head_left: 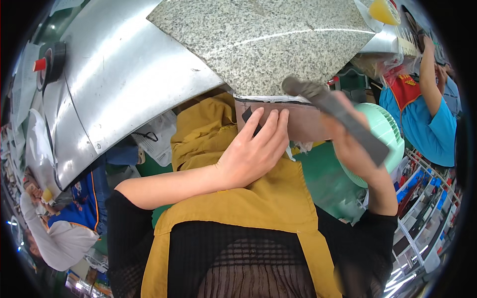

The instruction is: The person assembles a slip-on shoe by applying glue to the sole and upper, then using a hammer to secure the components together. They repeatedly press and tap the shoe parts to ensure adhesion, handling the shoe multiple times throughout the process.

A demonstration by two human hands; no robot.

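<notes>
My left hand (256, 149) lies with its fingers stretched out on a brown, leather-like piece (305, 121) at the near edge of the stone slab (268, 44). A small black strip (247, 115) shows beside and under those fingertips. My right hand (343, 136) is raised to the right of the piece, closed round a dark grey hammer (343, 111). Motion blurs the hammer; its rounded end points toward the slab, its broad end toward my right forearm. The handle is mostly hidden by the head and hand.
Sheet metal covers the bench (129, 54) on the left, where a black tape roll (52, 64) sits. A pale green fan (380, 141) stands right of my right hand. A yellow roll (385, 12) is at the far right. Other people work on both sides, near a metal rack (422, 198).
</notes>
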